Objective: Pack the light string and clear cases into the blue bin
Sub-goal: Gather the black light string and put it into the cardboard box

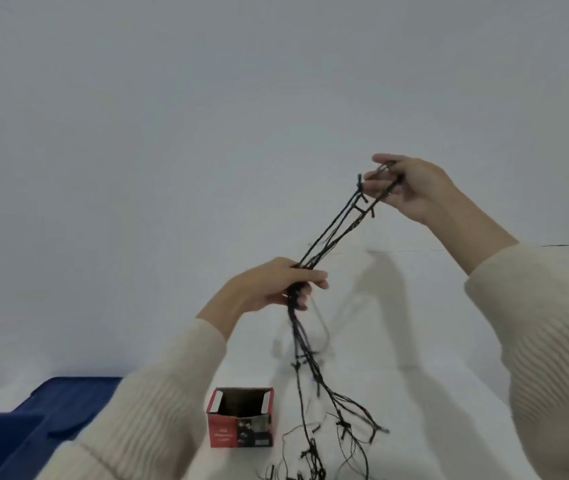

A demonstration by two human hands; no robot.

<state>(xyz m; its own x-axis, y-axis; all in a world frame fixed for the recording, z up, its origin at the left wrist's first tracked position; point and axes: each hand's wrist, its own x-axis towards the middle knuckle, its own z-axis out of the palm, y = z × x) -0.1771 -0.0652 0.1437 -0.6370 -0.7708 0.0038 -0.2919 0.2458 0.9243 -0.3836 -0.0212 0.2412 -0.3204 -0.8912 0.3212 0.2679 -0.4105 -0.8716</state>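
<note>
A black light string (336, 230) stretches taut between both hands, raised above the white table. My left hand (272, 285) grips a bundle of its strands at centre. Higher and to the right, my right hand (404, 188) pinches the loops' upper end. Below my left hand the rest of the string hangs down and spreads in a loose tangle on the table near the bottom edge. The blue bin (34, 417) sits at the lower left, partly hidden by my left sleeve. No clear cases are visible.
A small open cardboard box (241, 420), red and black with a printed picture, stands upright on the white table (432, 358) just left of the hanging strands. A plain white wall fills the background.
</note>
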